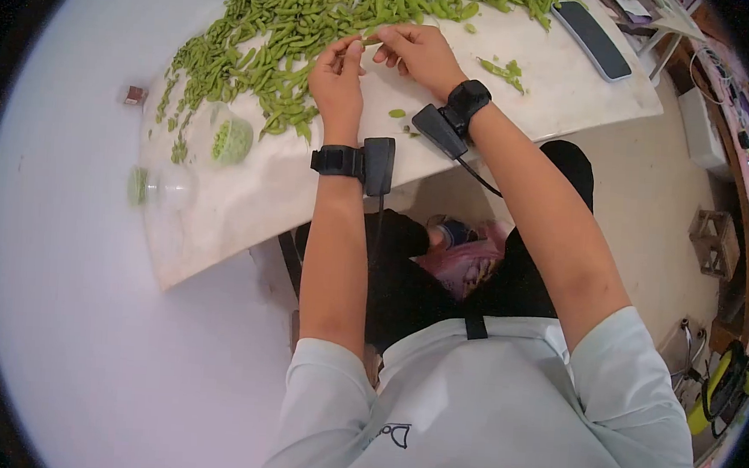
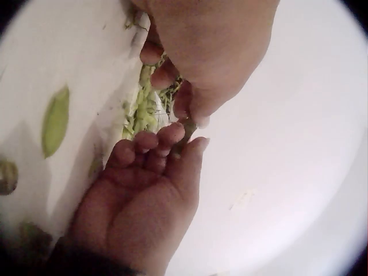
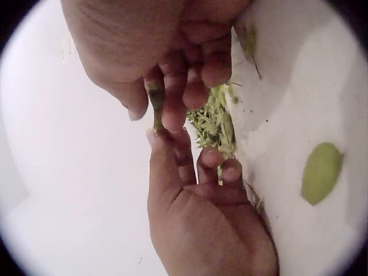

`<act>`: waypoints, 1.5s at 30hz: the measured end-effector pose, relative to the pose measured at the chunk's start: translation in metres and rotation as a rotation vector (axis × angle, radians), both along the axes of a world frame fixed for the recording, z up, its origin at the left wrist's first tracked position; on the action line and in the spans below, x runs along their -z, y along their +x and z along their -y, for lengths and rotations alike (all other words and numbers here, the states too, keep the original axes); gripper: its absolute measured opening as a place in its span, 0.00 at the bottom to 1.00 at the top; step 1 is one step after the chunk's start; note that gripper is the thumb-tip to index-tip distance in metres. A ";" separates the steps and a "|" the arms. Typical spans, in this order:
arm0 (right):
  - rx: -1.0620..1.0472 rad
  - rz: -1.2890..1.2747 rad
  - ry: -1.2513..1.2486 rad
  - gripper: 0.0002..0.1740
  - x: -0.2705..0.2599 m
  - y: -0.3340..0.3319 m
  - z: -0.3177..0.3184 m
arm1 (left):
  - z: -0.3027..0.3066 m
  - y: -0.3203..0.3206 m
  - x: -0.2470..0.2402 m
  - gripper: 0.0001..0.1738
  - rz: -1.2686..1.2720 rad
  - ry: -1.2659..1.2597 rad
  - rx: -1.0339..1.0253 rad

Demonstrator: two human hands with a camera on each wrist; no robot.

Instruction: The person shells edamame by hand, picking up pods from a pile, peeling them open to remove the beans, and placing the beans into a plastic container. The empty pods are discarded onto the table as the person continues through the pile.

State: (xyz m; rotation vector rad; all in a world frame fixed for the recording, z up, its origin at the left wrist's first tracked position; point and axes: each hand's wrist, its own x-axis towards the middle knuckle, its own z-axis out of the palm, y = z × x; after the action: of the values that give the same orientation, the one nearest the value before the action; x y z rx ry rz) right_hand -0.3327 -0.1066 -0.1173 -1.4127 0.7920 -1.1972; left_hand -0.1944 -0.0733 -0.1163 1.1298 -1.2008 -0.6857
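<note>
Nearest to the person, two forearms reach over the near edge of the white worktop [image 1: 248,200], and each wrist carries one black camera. On the left part of the worktop, near that edge, stand two clear cups. The near cup [image 1: 161,188] shows only a green patch at its left side, too blurred to name. The second cup [image 1: 232,139], a little farther, holds shelled green beans.

Between the two wrists lies one loose bean [image 1: 396,113] on the bare worktop.

Farther on, the left hand [image 1: 337,73] and the right hand [image 1: 420,55] meet above the worktop. Both are clenched on one single pod [image 1: 371,39]. The pod lies between the two grips, one end pinched by the thumb and fingertips of the left hand and the other end by those of the right hand. In the right wrist view the pod [image 3: 156,106] hangs thin and dark green between the fingertips.

To the right of the hands lies a small group of pods [image 1: 506,69]. Behind the hands, the big pile of pods [image 1: 319,16] spreads over the far left of the worktop. At the far right lies one dark phone [image 1: 592,39].
</note>
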 end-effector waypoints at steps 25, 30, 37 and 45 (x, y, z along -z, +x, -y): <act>-0.054 -0.050 -0.105 0.15 0.015 0.005 0.010 | 0.001 0.001 0.005 0.09 -0.041 -0.017 0.009; 0.026 -0.167 -0.227 0.16 0.009 0.001 0.009 | 0.004 0.005 0.008 0.08 0.036 -0.027 0.016; 0.126 -0.161 -0.311 0.17 0.025 0.008 0.020 | 0.002 0.002 0.005 0.08 0.081 0.014 0.046; 0.185 0.036 0.113 0.14 -0.005 -0.005 0.000 | 0.008 0.007 0.014 0.10 -0.017 -0.052 0.006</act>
State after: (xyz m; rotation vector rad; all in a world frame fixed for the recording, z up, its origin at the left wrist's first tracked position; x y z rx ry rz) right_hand -0.3373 -0.1065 -0.1126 -1.2438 0.9667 -1.2938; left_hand -0.1873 -0.0810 -0.1301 1.0760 -1.2016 -0.6638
